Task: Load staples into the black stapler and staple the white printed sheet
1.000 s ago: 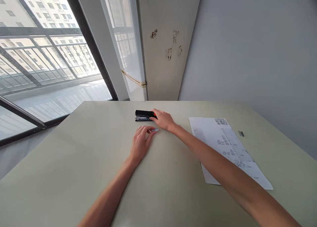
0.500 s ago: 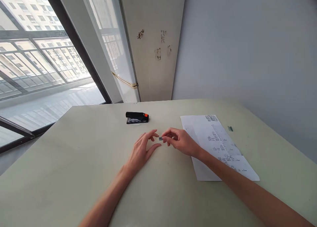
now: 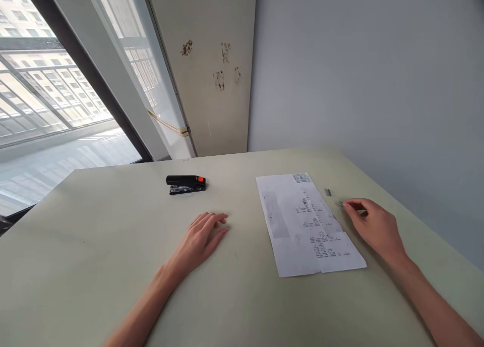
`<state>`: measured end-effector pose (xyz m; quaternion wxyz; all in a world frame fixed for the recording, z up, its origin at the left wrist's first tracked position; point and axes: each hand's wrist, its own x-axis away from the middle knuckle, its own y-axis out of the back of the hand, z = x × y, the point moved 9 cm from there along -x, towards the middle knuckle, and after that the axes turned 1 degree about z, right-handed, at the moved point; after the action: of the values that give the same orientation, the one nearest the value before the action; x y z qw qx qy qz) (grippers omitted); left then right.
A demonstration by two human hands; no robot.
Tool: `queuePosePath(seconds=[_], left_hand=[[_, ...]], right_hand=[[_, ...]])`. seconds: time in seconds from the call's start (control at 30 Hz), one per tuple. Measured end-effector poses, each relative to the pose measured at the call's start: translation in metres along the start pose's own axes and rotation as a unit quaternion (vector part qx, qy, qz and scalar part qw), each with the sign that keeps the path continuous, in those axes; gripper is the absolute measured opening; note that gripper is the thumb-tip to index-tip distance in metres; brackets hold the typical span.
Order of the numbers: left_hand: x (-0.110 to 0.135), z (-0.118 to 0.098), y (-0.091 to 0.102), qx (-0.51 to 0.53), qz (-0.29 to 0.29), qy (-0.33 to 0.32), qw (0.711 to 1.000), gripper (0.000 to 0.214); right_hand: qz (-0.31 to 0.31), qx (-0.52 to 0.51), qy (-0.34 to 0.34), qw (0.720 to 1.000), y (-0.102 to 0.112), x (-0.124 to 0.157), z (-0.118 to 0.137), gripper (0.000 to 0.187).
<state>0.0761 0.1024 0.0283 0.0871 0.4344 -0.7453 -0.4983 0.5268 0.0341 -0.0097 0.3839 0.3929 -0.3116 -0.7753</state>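
My right hand (image 3: 372, 226) is at the right of the table, beside the paper's edge, with thumb and forefinger pinched on a small grey strip of staples (image 3: 341, 204). A second strip of staples (image 3: 327, 192) lies on the table just beyond it. Printed sheets of paper (image 3: 291, 226) lie flat left of that hand. My left hand (image 3: 200, 238) rests on the table with nothing in it, its fingers loosely stretched and the thumb apart. Beyond it stands a black stapler (image 3: 186, 184) with an orange patch, touched by neither hand.
The pale table (image 3: 113, 266) has its far edge along a stained panel (image 3: 212, 115) and a grey-blue wall (image 3: 340, 74) on the right. At the left is a window with a dark frame (image 3: 91, 79).
My right hand has carried the strip of staples from beside my left hand to the right, past the paper. My left hand has lowered onto the table. The view has turned right.
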Motion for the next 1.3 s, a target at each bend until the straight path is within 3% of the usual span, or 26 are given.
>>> queuePosePath(seconds=[0.13, 0.27, 0.4, 0.5, 0.7, 0.8, 0.9, 1.17, 1.3], left_hand=[[0.000, 0.005, -0.002, 0.010, -0.004, 0.014, 1.000, 0.026], [-0.003, 0.009, 0.002, 0.028, -0.005, 0.043, 0.999, 0.025], [-0.005, 0.016, 0.008, 0.057, -0.017, 0.093, 0.994, 0.024], [-0.003, 0.024, 0.008, 0.086, -0.023, 0.144, 0.986, 0.028], [0.005, 0.044, 0.007, 0.178, -0.035, 0.240, 0.954, 0.037], [0.008, 0.051, 0.007, 0.215, -0.048, 0.265, 0.939, 0.040], [0.009, 0.056, 0.006, 0.222, -0.052, 0.282, 0.932, 0.042], [0.006, 0.051, 0.006, 0.199, -0.036, 0.279, 0.939, 0.042], [0.004, 0.050, 0.006, 0.195, -0.033, 0.276, 0.941, 0.042]], right_hand=[[-0.017, 0.036, 0.008, 0.999, -0.002, 0.003, -0.009, 0.044], [-0.045, 0.002, 0.045, 0.998, 0.006, 0.006, 0.030, 0.037], [0.069, -0.107, 0.111, 0.986, -0.010, 0.018, 0.102, 0.025], [0.193, -0.171, 0.154, 0.954, -0.034, 0.034, 0.154, 0.022], [0.314, -0.255, 0.198, 0.893, -0.068, 0.059, 0.214, 0.021], [0.346, -0.279, 0.189, 0.876, -0.079, 0.066, 0.220, 0.020], [0.355, -0.281, 0.167, 0.876, -0.084, 0.069, 0.214, 0.021], [0.336, -0.294, 0.165, 0.879, -0.081, 0.077, 0.209, 0.025], [0.381, -0.285, 0.160, 0.865, -0.088, 0.081, 0.213, 0.025]])
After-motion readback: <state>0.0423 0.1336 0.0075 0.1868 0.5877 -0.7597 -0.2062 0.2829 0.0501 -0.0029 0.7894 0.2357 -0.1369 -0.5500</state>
